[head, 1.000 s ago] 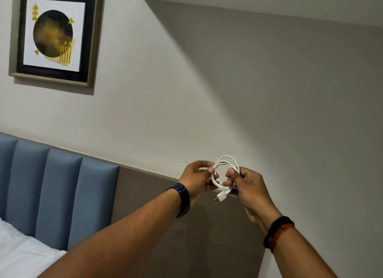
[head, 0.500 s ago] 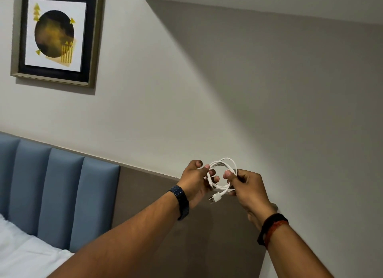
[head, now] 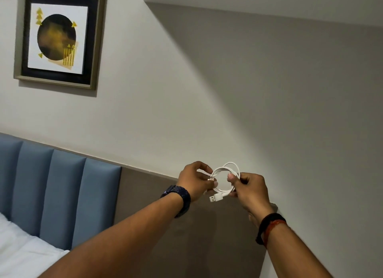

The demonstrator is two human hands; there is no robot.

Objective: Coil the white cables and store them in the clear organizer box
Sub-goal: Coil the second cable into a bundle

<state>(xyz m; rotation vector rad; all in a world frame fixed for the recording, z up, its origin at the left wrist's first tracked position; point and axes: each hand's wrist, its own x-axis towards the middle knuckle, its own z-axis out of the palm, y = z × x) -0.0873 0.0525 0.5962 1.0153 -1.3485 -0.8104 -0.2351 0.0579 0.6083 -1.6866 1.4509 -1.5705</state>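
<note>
Two hands hold one white cable [head: 226, 175] up in front of the wall [head: 207, 91], arms stretched out from the bottom of the view. The left hand [head: 196, 181] is curled, fingers bent in toward the thumb, and pinches the left side of the coil; a short white stretch of cable runs under its fingers, which hide how that part is held. The right hand [head: 248, 187] is closed on the right side of the coil, thumb pressed against the strands from the front and the other fingers folded behind. Neither hand is spread; both grips are narrow and tight on the cable.

The cable forms a small round loop of several turns between the two hands, the top of the loop rising clear above the knuckles. The hole of the loop is open, with the wall showing through it. A white USB plug [head: 215, 198] sticks out from the bottom of the coil, pointing down and left, just below the gap between the hands and touching neither.

A dark watch [head: 180, 197] sits on the left wrist, and a black and red band [head: 269, 226] on the right. Behind are a blue padded headboard [head: 62, 195], a white bed [head: 20, 253] at lower left, and a framed picture [head: 58, 38] on the wall at upper left.
</note>
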